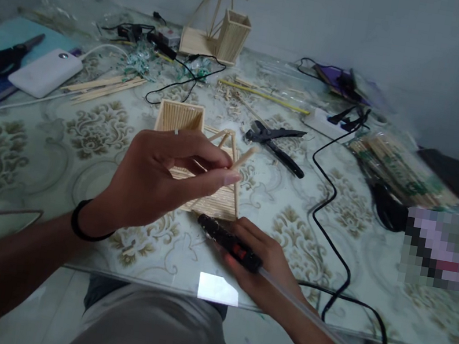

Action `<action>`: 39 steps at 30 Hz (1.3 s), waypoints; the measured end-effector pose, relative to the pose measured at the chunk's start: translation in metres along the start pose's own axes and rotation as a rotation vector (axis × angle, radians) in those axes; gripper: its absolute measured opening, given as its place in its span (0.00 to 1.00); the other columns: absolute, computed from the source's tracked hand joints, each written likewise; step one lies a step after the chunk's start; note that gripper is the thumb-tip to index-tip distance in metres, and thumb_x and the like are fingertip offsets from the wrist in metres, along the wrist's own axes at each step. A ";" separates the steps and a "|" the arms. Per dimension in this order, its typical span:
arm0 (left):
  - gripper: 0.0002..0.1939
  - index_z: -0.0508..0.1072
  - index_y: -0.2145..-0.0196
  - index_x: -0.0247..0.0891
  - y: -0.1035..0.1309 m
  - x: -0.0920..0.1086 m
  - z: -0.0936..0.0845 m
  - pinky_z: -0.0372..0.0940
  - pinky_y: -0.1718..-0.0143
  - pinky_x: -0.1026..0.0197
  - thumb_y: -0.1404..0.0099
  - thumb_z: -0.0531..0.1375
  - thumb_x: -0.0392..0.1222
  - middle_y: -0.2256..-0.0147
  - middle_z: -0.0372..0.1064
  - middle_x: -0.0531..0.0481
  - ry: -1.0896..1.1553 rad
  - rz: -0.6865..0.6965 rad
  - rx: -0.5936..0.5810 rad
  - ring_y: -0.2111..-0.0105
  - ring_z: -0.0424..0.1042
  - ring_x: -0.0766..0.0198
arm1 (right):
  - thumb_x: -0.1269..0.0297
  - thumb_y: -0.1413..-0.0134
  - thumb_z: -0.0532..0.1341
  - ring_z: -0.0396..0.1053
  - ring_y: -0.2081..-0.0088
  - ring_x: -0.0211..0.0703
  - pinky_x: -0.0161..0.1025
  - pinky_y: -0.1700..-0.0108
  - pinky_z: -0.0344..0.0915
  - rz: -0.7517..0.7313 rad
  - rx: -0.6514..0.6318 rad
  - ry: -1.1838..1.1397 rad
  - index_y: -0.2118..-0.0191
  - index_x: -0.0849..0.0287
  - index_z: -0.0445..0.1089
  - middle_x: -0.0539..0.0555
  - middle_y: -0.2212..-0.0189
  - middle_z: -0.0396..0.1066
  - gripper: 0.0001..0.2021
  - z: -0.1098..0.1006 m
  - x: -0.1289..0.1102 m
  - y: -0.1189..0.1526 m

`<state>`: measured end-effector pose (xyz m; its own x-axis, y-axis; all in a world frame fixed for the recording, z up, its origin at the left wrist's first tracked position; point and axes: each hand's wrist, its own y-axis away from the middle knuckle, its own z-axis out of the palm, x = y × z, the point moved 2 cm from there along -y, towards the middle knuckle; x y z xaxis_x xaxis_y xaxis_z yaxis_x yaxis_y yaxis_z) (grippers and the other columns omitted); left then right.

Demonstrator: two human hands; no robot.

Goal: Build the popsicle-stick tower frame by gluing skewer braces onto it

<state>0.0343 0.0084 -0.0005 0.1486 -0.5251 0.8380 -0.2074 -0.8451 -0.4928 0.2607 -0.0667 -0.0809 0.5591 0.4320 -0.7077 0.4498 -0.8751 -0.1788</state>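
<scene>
Presently: L hand (pixel 158 177) pinching wooden stick (pixel 246 158) btwn thumb & fingertip, over stick-built model (pixel 223 197); R hand (pixel 271 261) holding blk glue gun (pixel 229 242), near model's base. Beyond, on floral surface (pixel 90 184): pliers (pixel 276 144), handles apart; at back, 2nd stick model (pixel 233 37) w/ box.

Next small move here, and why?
Probably bring the tip of the glue gun up to the short wooden stick. The left hand pinches the stick over the stick-built piece, while the right hand holds the gun lower, its tip apart from the stick. Whether the stick touches the piece, I can't tell.
</scene>
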 end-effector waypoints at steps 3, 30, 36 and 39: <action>0.06 0.84 0.69 0.41 0.001 0.000 0.000 0.78 0.67 0.65 0.35 0.74 0.35 0.68 0.84 0.54 -0.014 0.003 0.000 0.68 0.82 0.64 | 0.65 0.29 0.63 0.79 0.61 0.48 0.42 0.59 0.77 0.006 -0.018 -0.008 0.57 0.56 0.76 0.57 0.61 0.78 0.04 -0.001 -0.001 0.000; 0.08 0.83 0.71 0.45 0.000 0.001 0.000 0.78 0.70 0.64 0.36 0.73 0.35 0.69 0.84 0.55 0.014 -0.020 0.002 0.71 0.81 0.63 | 0.44 0.32 0.67 0.78 0.58 0.56 0.49 0.63 0.74 -0.014 0.340 0.488 0.48 0.43 0.81 0.56 0.56 0.80 0.15 -0.158 0.069 0.013; 0.08 0.83 0.70 0.45 0.000 0.001 -0.001 0.79 0.68 0.64 0.36 0.73 0.34 0.68 0.85 0.56 0.042 -0.028 -0.005 0.70 0.82 0.64 | 0.60 0.33 0.71 0.78 0.57 0.50 0.52 0.51 0.75 -0.153 0.454 0.062 0.53 0.44 0.82 0.50 0.56 0.82 0.05 -0.111 -0.064 -0.061; 0.05 0.84 0.67 0.45 0.001 0.000 -0.001 0.79 0.68 0.63 0.33 0.72 0.38 0.66 0.85 0.55 0.014 -0.017 -0.011 0.69 0.83 0.64 | 0.64 0.34 0.73 0.80 0.56 0.47 0.48 0.52 0.78 -0.268 0.331 -0.097 0.55 0.48 0.82 0.49 0.56 0.83 0.05 -0.086 -0.087 -0.091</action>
<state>0.0329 0.0076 -0.0009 0.1389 -0.5095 0.8492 -0.2157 -0.8525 -0.4762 0.2313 -0.0056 0.0554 0.3781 0.6447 -0.6643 0.3136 -0.7644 -0.5634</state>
